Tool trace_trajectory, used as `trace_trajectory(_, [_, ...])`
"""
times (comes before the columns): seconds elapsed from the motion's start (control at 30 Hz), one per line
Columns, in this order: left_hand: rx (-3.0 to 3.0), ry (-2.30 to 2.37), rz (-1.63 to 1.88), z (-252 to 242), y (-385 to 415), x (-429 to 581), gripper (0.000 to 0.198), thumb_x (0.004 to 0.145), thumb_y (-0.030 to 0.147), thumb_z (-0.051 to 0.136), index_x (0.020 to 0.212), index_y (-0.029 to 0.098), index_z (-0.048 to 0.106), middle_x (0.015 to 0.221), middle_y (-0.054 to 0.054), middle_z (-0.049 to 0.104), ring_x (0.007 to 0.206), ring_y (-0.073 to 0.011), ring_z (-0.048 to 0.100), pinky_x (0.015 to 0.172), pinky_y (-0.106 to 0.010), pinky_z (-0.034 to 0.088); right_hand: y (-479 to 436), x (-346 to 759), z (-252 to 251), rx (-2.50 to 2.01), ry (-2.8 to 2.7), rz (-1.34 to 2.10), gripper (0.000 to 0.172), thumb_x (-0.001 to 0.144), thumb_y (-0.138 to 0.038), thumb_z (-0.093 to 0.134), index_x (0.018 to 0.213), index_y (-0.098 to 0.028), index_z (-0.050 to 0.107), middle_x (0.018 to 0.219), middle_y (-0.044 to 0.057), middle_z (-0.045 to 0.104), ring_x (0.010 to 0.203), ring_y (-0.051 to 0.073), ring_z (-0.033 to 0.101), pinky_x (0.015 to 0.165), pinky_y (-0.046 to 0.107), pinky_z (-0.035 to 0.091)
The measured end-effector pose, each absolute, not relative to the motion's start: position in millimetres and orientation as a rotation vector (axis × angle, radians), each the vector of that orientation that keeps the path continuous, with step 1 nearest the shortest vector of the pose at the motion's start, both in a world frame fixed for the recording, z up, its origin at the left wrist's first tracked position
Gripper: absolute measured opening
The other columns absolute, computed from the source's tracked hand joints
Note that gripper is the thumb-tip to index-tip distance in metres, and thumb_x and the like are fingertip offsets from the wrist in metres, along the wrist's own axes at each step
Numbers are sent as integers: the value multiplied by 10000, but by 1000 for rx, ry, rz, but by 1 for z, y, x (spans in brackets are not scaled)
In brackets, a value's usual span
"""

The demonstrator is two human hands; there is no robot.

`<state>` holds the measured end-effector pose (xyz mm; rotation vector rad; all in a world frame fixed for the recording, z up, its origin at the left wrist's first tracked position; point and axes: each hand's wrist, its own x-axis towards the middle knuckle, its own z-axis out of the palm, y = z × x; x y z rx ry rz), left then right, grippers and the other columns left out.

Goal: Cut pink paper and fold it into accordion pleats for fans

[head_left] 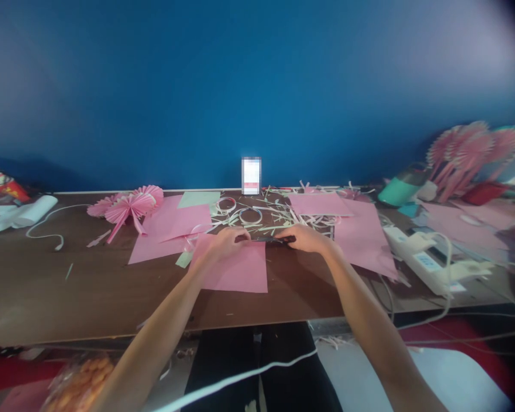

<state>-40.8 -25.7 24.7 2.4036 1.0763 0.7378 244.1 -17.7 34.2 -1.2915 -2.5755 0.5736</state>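
Observation:
My left hand (230, 241) is closed on the upper part of a pink paper sheet (240, 272), with its fingertips near the top edge. Dark-handled scissors (283, 240) are gripped in my right hand (305, 238). Their blades point left, along the sheet's upper edge and toward my left fingertips. Whether the blades are open or closed is too blurred to tell. Just beyond both hands lie a tape roll (250, 216) and many pale paper strips (278, 213).
Pink sheets (363, 234) flank the work spot. Folded pink paper fans (131, 207) lie on the left, and more fans (467, 149) stand on the right. A lit phone (251, 176) leans on the blue wall. A white power strip (424, 260) with cables lies at right.

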Motion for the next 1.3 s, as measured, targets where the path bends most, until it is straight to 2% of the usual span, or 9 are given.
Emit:
trace_trajectory(0.4, [2396, 1062, 726, 24, -25, -42, 155, 824, 255, 504, 849, 195, 644, 892, -19, 661, 788, -156, 587, 742, -268, 449, -22, 243, 38, -1322, -2626, 550, 519, 691, -55, 508, 1114, -322, 646, 1119, -37, 657, 1014, 201, 607, 857, 307, 460])
trace_trajectory(0.7, [2347, 1056, 719, 25, -26, -40, 220, 836, 353, 504, 833, 184, 645, 866, -32, 660, 756, -159, 577, 707, -270, 445, -22, 245, 40, -1329, -2630, 534, 478, 721, -83, 515, 1123, -306, 646, 1122, -35, 656, 1017, 197, 607, 867, 287, 457])
trace_trajectory(0.9, [2320, 1050, 729, 24, -26, -40, 194, 831, 347, 528, 827, 192, 644, 844, -14, 659, 736, -143, 579, 688, -258, 439, -21, 244, 40, -1321, -2626, 542, 456, 725, -88, 532, 1108, -305, 655, 1101, -27, 666, 1007, 205, 614, 875, 305, 455])
trace_trajectory(1.3, [2249, 1049, 725, 23, -26, -40, 231, 813, 394, 558, 859, 191, 659, 879, -23, 672, 781, -152, 601, 723, -264, 465, -23, 243, 40, -1320, -2609, 553, 501, 690, -59, 518, 1094, -319, 659, 1091, -34, 670, 985, 203, 615, 839, 303, 462])
